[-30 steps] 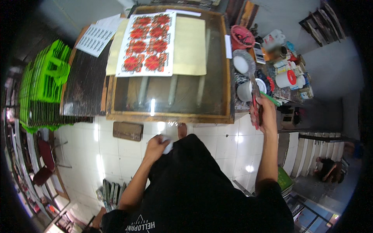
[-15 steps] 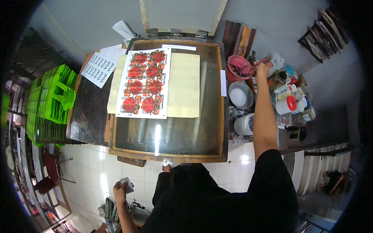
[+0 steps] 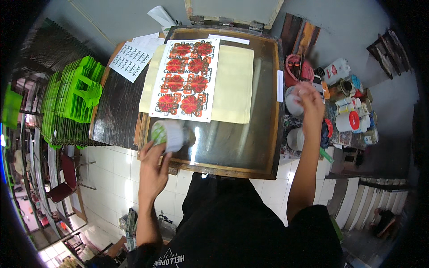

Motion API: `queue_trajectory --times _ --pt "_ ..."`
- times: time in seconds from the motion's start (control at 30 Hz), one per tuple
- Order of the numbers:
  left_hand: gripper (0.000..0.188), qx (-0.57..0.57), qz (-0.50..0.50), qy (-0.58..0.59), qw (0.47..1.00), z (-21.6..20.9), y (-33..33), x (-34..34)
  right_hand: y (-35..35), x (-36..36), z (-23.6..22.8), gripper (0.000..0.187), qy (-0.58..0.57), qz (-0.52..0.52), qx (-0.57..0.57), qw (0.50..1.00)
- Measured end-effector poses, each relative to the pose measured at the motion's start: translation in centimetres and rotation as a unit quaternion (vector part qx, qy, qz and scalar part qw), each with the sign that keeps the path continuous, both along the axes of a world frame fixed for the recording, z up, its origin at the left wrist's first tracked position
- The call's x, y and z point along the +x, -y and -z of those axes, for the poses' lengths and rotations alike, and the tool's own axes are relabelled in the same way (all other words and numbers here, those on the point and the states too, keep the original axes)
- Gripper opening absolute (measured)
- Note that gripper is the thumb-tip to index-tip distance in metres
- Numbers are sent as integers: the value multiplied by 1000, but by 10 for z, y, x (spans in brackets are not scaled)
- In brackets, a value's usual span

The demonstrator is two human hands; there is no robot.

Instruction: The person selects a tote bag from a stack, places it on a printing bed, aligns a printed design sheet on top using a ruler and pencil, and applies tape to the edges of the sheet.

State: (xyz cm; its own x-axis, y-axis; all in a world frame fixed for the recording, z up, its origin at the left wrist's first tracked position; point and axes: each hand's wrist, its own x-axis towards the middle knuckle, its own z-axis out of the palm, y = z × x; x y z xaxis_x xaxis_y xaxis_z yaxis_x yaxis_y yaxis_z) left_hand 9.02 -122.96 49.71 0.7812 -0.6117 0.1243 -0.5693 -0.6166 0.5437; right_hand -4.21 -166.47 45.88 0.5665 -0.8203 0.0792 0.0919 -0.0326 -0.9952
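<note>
My left hand (image 3: 155, 161) is closed around a white, roll-like thing with a green end (image 3: 166, 136), smeared by motion, above the near left of the glass-topped table (image 3: 223, 152). My right hand (image 3: 310, 99) is over the cluttered side table, in front of a pink-red basket (image 3: 300, 71) and close to a white tub (image 3: 294, 106). Its fingers are blurred, so whether it holds anything does not show. A white sheet printed with red flower shapes and black lettering (image 3: 185, 85) lies on pale yellow paper (image 3: 233, 85) on the glass.
Several jars and bottles, among them a white one with a red lid (image 3: 347, 121), crowd the right side table. A dark bench (image 3: 116, 107) holds a printed white sheet (image 3: 130, 61). Bright green pieces (image 3: 82, 89) fill a wire rack at left.
My left hand has risen from beside my body to over the table's near edge, bringing the white thing along. My right hand has drawn back from the basket toward me. The view has shifted.
</note>
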Motion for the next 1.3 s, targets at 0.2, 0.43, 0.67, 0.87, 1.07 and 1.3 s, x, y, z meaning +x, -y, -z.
queue_trajectory --times 0.2,0.43,0.67,0.87,1.07,1.3 --pt "26 -6 26 -34 999 7 -1 23 -132 -92 11 29 -329 -250 78 907" --pt "33 18 47 -39 998 8 -51 68 -244 -121 32 49 -426 -115 203 874" --pt "31 -4 -51 14 999 59 -134 166 -296 -100 58 37 -231 70 318 917" --pt "37 133 -29 37 990 166 -185 228 -302 -94 74 16 -248 130 264 923" --pt "39 146 18 45 988 208 -163 218 -320 -78 37 21 -124 205 134 962" --pt "45 186 38 110 976 248 -151 236 -383 -48 63 97 -113 309 84 941"
